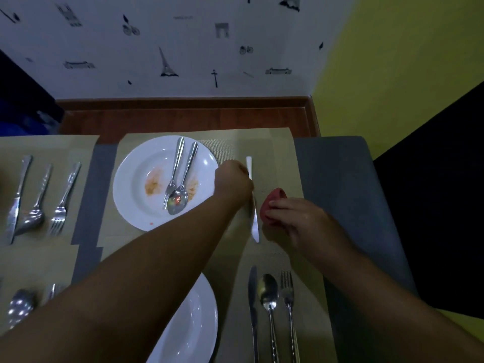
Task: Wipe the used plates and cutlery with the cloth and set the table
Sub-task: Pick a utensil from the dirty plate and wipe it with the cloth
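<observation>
A white plate (136, 205) with orange food smears sits on the far placemat (272, 148), and a fork (174, 171) and a spoon (180, 191) lie in it. To the plate's right lies a knife (254, 226), blade toward me. My left hand (233, 183) reaches across and grips the knife near its handle. Just right of the blade, my right hand (293, 218) holds a bunched red cloth (273, 199).
A second white plate (193, 328) sits near me, partly under my left arm, with a knife (252, 310), spoon (268, 292) and fork (288, 294) to its right. Another knife, spoon and fork (61, 203) lie on the left placemat. The grey table edge (366, 205) runs along the right.
</observation>
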Demonstrator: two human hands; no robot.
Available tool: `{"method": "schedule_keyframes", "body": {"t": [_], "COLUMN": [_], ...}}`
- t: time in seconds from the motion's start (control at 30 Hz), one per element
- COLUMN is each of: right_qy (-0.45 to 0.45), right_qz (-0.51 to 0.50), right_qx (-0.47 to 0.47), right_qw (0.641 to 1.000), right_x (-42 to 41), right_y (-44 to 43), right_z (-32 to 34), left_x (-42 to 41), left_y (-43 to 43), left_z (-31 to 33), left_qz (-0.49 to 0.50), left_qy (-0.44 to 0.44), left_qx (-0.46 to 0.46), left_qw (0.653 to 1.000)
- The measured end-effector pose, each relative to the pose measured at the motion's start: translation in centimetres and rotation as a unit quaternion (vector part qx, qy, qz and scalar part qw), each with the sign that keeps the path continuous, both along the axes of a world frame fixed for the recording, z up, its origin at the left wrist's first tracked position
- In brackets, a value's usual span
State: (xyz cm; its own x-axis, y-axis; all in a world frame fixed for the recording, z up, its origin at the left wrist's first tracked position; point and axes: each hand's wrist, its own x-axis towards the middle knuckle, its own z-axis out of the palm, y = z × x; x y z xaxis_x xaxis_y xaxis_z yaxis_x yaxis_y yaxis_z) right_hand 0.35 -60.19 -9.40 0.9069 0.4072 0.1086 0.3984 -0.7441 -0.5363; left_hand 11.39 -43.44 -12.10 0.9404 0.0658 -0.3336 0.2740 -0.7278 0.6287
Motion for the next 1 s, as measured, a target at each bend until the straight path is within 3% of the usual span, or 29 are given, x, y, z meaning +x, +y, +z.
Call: {"method": "schedule_keyframes", "body": {"t": [0.1,0.17,0.27,0.37,0.53,0.77,0.87,1.0], "right_qy": [-0.002,-0.002,0.008,0.005,0.010,0.040,0.026,0.015], "right_qz": [-0.003,-0.018,-0.033,-0.037,-0.021,-0.017,-0.033,-0.025], "right_qx": [-0.009,-0.013,-0.011,-0.008,0.022,-0.013,0.002,0.033], "right_qw": [1.000,1.000,0.999,0.999,0.999,0.999,0.999,0.999], "right_x": [0.2,0.3,0.4,0.0,-0.4,0.3,0.5,1.0], "right_y": [0.0,0.0,0.1,0.4,1.5,2.5,3.0,4.0], "right_z": [0.2,0.2,0.2,0.1,-0.3,0.0,0.9,0.7], "left_x": [-1.7,-3.5,-6.8,-9.0,-9.1,-8.0,-8.7,-9.2], "left_y": [0.2,0.7,1.7,2.1,2.2,3.0,3.4,7.1], "left_z": [0.9,1.4,0.5,-1.2,-2.1,-1.7,0.2,2.7], "left_qz": [-0.033,-0.128,-0.323,-0.398,-0.392,-0.378,-0.357,-0.232], "left_qy": [-0.078,-0.113,-0.118,-0.057,-0.040,-0.049,-0.093,-0.186], "left_qx": [0.005,0.018,0.136,0.246,0.259,0.243,0.177,0.076], "left_qw": [0.996,0.985,0.929,0.882,0.882,0.892,0.912,0.952]}}
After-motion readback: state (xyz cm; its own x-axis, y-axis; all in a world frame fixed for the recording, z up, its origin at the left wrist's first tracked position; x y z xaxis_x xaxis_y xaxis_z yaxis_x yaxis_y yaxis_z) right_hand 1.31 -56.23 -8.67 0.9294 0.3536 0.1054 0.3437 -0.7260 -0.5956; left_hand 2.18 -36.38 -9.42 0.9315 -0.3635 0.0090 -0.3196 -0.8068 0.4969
